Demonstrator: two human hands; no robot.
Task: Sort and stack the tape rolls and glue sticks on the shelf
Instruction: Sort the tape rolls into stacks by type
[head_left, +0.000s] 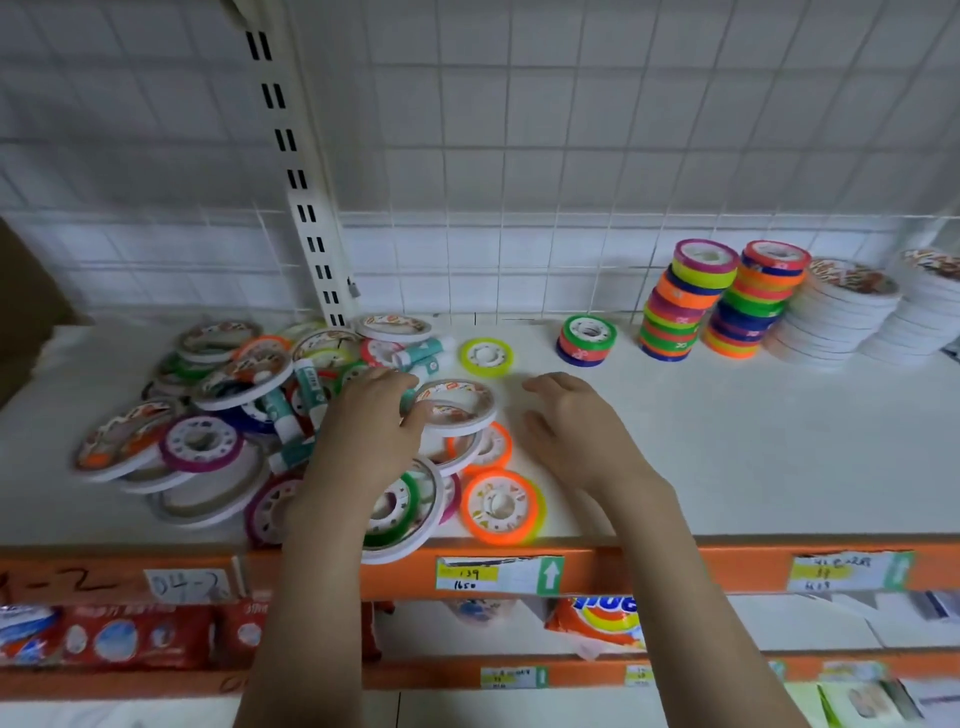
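A jumbled pile of tape rolls (218, 415), white and coloured, covers the left half of the white shelf (727, 441), with several teal-and-white glue sticks (311, 382) mixed in. My left hand (371, 431) rests on the pile, its thumb and fingers closed on the edge of a wide white tape roll (457, 408). My right hand (576, 431) hovers just right of that roll, fingers apart and holding nothing. At the back right stand two stacks of coloured rolls (680, 301) (756, 301) and stacks of white rolls (836, 317). A short stack of coloured rolls (587, 340) stands alone.
A lone yellow roll (487, 356) lies flat behind my hands; an orange roll (501, 506) sits near the front edge. The orange shelf lip (675, 569) carries price labels. A slotted upright (306, 208) rises at the back. Packaged goods fill the lower shelf.
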